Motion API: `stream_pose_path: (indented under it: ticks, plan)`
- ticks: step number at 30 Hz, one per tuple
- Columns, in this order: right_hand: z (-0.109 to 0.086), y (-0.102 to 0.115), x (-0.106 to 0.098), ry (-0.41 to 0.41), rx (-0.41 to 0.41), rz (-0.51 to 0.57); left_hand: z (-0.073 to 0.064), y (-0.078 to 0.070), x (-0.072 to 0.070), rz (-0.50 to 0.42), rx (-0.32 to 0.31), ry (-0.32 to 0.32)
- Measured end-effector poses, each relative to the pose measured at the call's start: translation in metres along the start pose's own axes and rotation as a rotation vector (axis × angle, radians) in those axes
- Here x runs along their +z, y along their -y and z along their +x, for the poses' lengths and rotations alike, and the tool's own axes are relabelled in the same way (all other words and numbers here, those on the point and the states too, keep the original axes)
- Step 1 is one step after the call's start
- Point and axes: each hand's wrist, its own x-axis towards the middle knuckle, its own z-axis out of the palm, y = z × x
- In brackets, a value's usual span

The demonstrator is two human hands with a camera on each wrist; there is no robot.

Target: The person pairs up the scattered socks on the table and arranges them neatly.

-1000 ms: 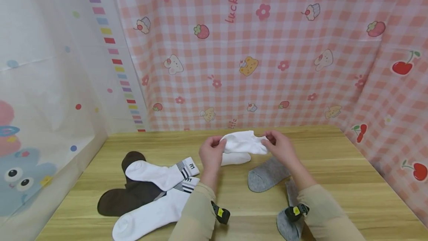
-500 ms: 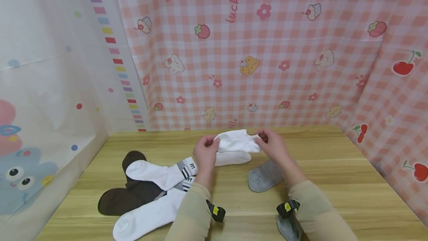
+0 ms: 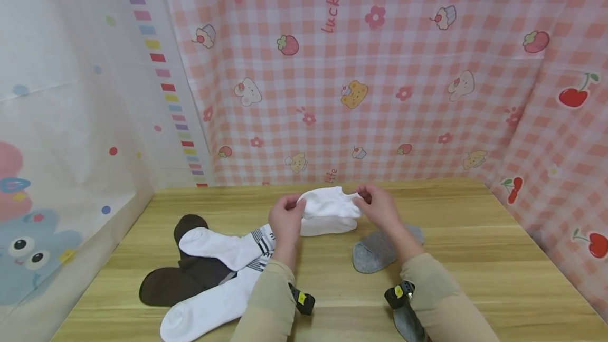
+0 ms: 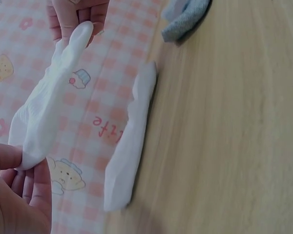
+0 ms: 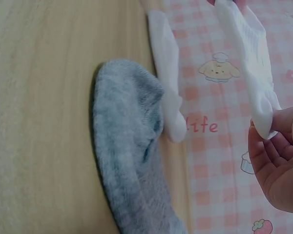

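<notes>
A short white ankle sock (image 3: pixel 328 202) is stretched sideways between both hands, above the far part of the table. My left hand (image 3: pixel 286 219) pinches its left end between thumb and fingers, as the left wrist view also shows. At the other end, my right hand (image 3: pixel 378 207) pinches the sock in the same way; in the right wrist view the fingers (image 5: pixel 263 156) curl under the tip. A second white ankle sock (image 3: pixel 328 226) lies flat on the table just below the held one, partly covered by it in the head view.
Two long white striped socks (image 3: pixel 209 247) lie over dark brown socks (image 3: pixel 166 286) at the left. One grey sock (image 3: pixel 372 252) lies under the right forearm, another grey sock (image 3: pixel 407 323) nearer the front. A checked curtain (image 3: pixel 304 67) hangs behind the wooden table (image 3: pixel 342 289).
Both hands have moved to the left with the white ankle sock stretched between them, bringing it over the second white sock. The socks on the table have stayed in place.
</notes>
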Motion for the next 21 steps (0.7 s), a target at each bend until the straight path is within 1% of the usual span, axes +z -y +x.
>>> stream_pose_path:
  ticks: [2,8,13,15,18,21]
  plan:
    - [0.001,-0.001,0.002,0.011,-0.006,-0.01,0.001,0.002,-0.002,0.011,0.005,0.012]
    - [0.003,-0.004,0.009,0.041,0.011,-0.031,0.004,0.008,-0.008,0.069,0.024,0.064]
    - [0.004,-0.007,0.013,0.06,-0.007,-0.039,0.007,0.011,-0.013,0.1,-0.013,0.138]
    - [0.004,-0.008,0.014,0.066,0.002,-0.039,0.009,0.011,-0.016,0.121,-0.028,0.172]
    - [0.005,-0.01,0.016,0.086,0.019,-0.052,0.013,0.013,-0.018,0.178,-0.033,0.209]
    - [0.006,-0.01,0.018,0.107,0.037,-0.064,0.016,0.016,-0.019,0.231,-0.029,0.229]
